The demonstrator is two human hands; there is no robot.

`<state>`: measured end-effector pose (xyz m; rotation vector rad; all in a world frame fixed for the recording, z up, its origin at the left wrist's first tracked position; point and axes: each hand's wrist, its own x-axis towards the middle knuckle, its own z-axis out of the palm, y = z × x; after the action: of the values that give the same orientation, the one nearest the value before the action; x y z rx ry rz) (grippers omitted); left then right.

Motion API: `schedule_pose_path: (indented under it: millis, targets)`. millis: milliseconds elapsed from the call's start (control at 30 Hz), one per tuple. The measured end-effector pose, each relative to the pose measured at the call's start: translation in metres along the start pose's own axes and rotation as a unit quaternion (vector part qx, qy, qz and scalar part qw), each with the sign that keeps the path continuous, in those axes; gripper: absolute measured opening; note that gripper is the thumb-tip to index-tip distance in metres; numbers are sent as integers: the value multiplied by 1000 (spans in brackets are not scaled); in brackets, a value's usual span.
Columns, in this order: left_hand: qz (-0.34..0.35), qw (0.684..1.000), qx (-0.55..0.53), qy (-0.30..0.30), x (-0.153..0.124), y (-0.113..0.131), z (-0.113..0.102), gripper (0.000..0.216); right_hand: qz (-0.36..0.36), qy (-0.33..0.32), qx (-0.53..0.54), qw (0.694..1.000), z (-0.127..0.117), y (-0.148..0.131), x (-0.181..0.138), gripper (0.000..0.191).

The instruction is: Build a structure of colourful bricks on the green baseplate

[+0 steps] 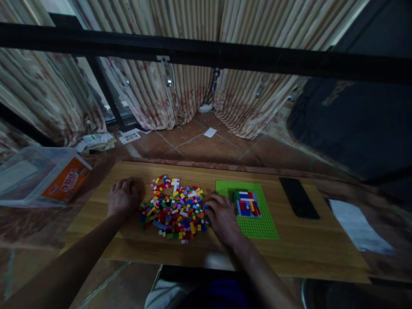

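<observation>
A heap of small coloured toy bricks (178, 210) lies spread on the wooden table. My left hand (124, 196) rests on the tabletop just left of the heap, its fingers curled in and nothing visible in them. At the heap's right edge is my right hand (222, 216), with a small blue brick (206, 207) between its fingertips. Right of that hand, a green studded baseplate (265, 223) carries a low, roughly square build of mixed bricks (247, 204), with red, blue, white and yellow showing.
A black phone (299, 198) lies on the wooden table (154, 251), right of the baseplate. Beyond the right edge is a white paper (358, 227). A clear plastic bin with an orange label (66, 180) stands at the left. A dark horizontal bar (206, 51) crosses before the curtains.
</observation>
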<state>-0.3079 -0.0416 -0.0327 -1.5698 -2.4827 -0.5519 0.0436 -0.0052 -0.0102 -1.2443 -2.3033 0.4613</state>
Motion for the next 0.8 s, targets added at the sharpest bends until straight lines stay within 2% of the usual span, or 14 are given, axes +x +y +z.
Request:
schedule_pose_path:
  millis: [167, 233, 367, 467, 533, 600, 667, 800]
  targets:
    - [2, 1000, 9, -10, 1, 1, -2, 38, 63, 31, 146, 987, -16, -10, -9, 18]
    - [3, 1000, 21, -16, 2, 1, -1, 39, 106, 23, 246, 963, -20, -13, -19, 18]
    - [-1, 999, 37, -24, 3, -1, 0, 38, 180, 39, 407, 895, -20, -12, -41, 16]
    - [4, 998, 48, -30, 4, -1, -1, 39, 229, 84, 447, 860, -21, -3, -55, 17]
    - [7, 997, 62, -39, 4, -1, -1, 42, 258, 114, 443, 851, -24, 6, -64, 19]
    - [10, 996, 75, -48, 4, 0, -2, 45, 275, 132, 425, 853, -30, 17, -73, 22]
    - [6, 995, 81, -49, 4, 2, -3, 46, 277, 140, 389, 868, -36, 28, -82, 23]
    - [-11, 996, 68, -52, 3, 7, -7, 45, 230, 132, 255, 930, -44, 49, -98, 19]
